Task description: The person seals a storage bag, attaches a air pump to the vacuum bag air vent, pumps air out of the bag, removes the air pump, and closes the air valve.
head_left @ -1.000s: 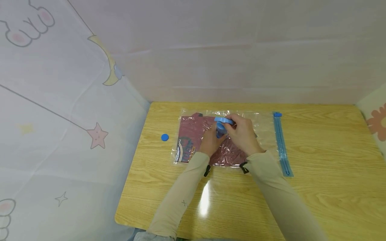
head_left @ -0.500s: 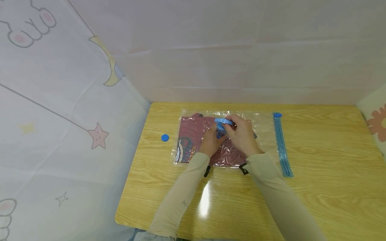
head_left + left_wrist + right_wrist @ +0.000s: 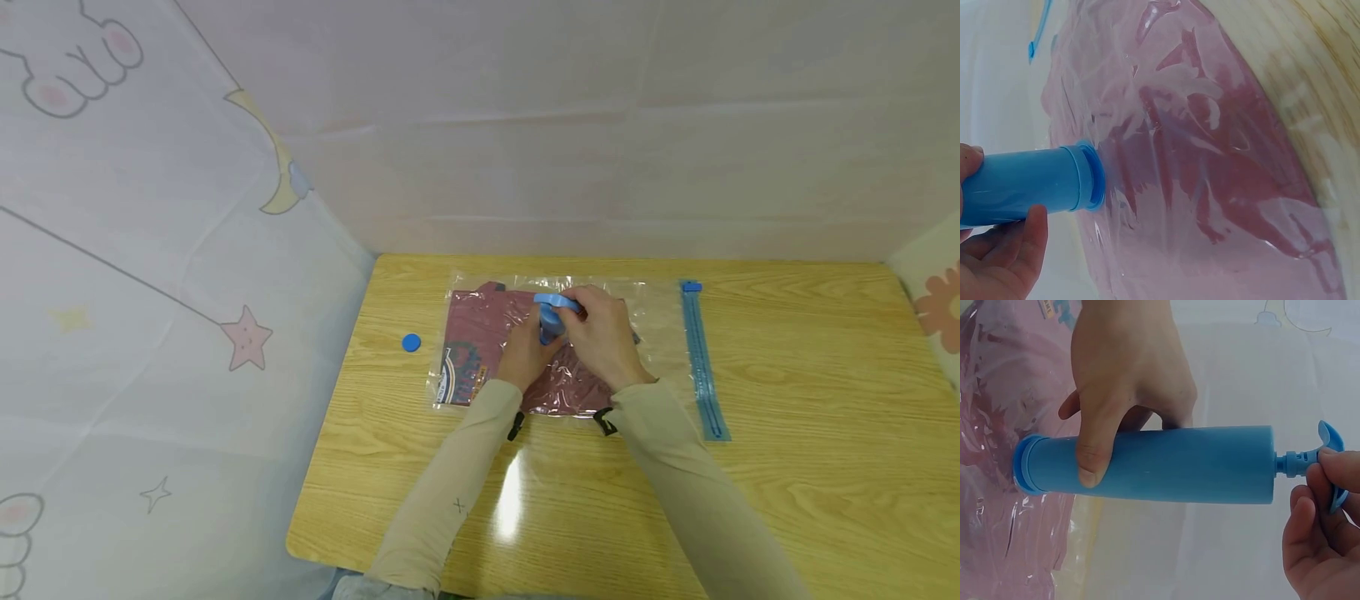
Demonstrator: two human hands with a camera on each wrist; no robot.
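A blue hand pump (image 3: 1179, 465) stands upright with its base at the valve of a clear vacuum storage bag (image 3: 654, 333). Folded dark red clothing (image 3: 480, 321) with a printed design lies flat inside the bag. My left hand (image 3: 525, 354) grips the pump's barrel low down, thumb across its side in the right wrist view. With its fingers and thumb, my right hand (image 3: 603, 333) holds the pump's light blue handle (image 3: 557, 301). Only a short length of the rod shows between handle and barrel in the right wrist view.
A round blue cap (image 3: 411, 342) lies on the wooden table (image 3: 810, 400) left of the bag. The bag's blue zip strip (image 3: 701, 367) runs along its right end, with a slider (image 3: 692, 287) at the far corner. Patterned cloth walls (image 3: 480, 167) border the table.
Both hands keep their hold on the pump, and the handle stays at about the same height. The head view has shifted very slightly.
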